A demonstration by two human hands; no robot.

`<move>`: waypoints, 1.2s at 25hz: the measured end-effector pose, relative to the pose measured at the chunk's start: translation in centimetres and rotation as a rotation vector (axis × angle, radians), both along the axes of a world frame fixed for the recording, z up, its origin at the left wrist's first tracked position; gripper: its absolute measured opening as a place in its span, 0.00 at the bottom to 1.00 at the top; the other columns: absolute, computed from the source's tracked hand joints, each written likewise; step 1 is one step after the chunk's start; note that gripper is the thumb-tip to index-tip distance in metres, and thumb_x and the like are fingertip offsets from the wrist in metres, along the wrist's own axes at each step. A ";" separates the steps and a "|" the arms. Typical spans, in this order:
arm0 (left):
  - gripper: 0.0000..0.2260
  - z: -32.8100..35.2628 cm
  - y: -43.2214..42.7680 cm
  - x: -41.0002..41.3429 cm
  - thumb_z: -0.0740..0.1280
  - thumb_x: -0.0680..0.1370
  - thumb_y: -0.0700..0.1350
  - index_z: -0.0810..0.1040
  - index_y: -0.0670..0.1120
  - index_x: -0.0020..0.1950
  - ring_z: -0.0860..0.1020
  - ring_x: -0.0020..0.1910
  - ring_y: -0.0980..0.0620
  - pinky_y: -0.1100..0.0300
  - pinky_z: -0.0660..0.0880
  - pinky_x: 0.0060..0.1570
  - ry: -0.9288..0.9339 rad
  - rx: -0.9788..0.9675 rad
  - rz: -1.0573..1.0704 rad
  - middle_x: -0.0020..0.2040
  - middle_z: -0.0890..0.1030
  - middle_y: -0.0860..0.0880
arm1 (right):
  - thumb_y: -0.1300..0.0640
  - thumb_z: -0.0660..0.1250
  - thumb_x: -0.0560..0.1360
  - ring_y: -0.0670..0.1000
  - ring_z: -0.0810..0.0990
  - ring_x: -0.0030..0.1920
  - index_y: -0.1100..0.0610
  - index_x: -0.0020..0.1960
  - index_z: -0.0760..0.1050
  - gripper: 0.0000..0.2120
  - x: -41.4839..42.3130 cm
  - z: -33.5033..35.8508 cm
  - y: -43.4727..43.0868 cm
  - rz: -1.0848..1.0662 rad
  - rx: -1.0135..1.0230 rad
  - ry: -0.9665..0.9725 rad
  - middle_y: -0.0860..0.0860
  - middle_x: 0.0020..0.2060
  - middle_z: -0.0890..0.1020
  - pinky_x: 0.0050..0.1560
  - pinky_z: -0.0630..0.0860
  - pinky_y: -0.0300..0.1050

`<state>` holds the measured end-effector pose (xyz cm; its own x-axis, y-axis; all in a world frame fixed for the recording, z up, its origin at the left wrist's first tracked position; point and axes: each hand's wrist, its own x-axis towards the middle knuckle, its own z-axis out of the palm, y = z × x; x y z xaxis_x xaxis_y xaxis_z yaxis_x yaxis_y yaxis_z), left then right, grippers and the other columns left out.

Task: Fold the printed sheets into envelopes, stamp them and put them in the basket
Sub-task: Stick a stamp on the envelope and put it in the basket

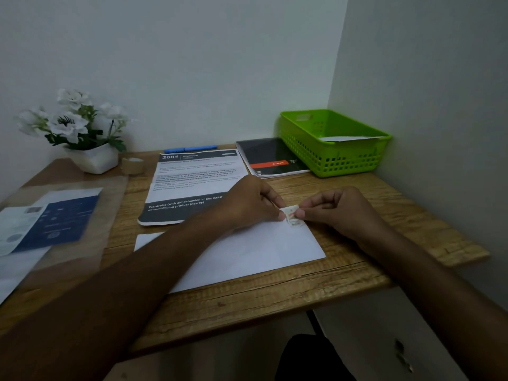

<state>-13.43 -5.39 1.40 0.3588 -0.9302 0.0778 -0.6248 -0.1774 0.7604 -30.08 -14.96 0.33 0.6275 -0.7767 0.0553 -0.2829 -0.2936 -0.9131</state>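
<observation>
Seen from your head camera, your left hand [247, 206] and right hand [339, 213] each pinch the small stamp [290, 213] with narrow, curled fingers at the far right corner of the white envelope [247, 253], which lies on the table [316, 281]. The green basket [343, 162] sits at the back right.

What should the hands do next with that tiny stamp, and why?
Probably press the stamp flat onto the white envelope. The left hand and right hand both pinch it at the envelope's far right corner, and its upper edge looks lifted, so it seems not stuck down yet.
</observation>
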 end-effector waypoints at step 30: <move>0.02 -0.2 0.6 -0.8 0.73 0.71 0.41 0.85 0.46 0.42 0.77 0.35 0.58 0.64 0.71 0.37 0.057 -0.141 0.031 0.39 0.84 0.45 | 0.49 0.76 0.68 0.42 0.81 0.36 0.54 0.43 0.84 0.09 0.5 -0.5 0.8 0.043 -0.097 0.020 0.49 0.36 0.86 0.35 0.72 0.33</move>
